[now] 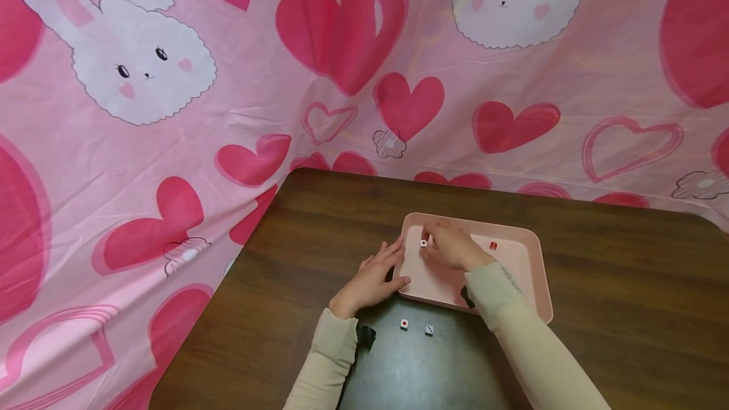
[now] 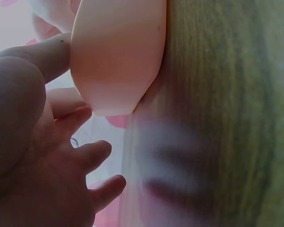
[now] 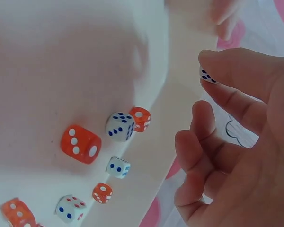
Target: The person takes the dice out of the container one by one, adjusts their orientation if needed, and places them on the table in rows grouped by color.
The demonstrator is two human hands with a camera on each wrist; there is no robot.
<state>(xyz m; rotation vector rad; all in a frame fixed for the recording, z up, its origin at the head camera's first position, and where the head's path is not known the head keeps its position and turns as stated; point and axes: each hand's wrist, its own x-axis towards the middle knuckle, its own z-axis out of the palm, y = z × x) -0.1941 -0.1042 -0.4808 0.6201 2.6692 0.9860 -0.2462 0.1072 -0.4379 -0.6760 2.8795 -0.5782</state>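
Between thumb and index finger, my right hand [image 1: 451, 247] pinches a small white die [image 1: 423, 243] over the left part of the pink tray [image 1: 541, 258]. The right wrist view shows blue pips on this die [image 3: 207, 74], with the other fingers loosely bent below it. My left hand [image 1: 369, 278] touches the tray's near left corner, its fingers spread along the outer wall. In the tray, a red die [image 1: 493, 246] shows right of my right hand. Close up, a large orange-red die [image 3: 80, 144] and a white die with blue pips [image 3: 120, 126] lie among several others.
Two more white dice [image 1: 404, 324] [image 1: 429, 331] lie on the dark wooden table [image 1: 273, 283] in front of the tray, between my forearms. Behind and left of the table hangs a pink cloth [image 1: 250, 119] printed with hearts and rabbits.
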